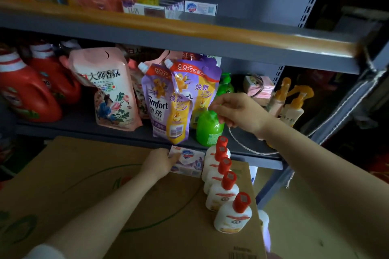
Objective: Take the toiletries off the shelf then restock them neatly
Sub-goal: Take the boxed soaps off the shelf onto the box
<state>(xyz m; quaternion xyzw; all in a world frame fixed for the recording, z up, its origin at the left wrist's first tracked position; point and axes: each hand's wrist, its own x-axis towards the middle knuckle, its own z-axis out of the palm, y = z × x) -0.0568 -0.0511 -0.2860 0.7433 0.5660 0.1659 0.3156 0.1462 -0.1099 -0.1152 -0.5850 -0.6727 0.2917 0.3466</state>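
Observation:
My right hand [236, 111] grips the pump top of a green soap bottle [208, 130] that stands at the front of the middle shelf [84, 130]. My left hand [161, 163] holds the left end of a white and purple soap box [189, 162] lying on a cardboard box [105, 185] below the shelf. Purple Comfort refill pouches [168, 101] lean just left of the green bottle. A row of several white lotion bottles with red caps [227, 189] stands along the cardboard's right edge.
Red detergent jugs [31, 92] and a pink refill pouch [109, 90] fill the shelf's left. A second green bottle [226, 86], pink boxes [261, 88] and orange spray bottles [292, 103] sit at the right. The upper shelf [189, 27] carries soap boxes and packets. A string loop hangs from the right post.

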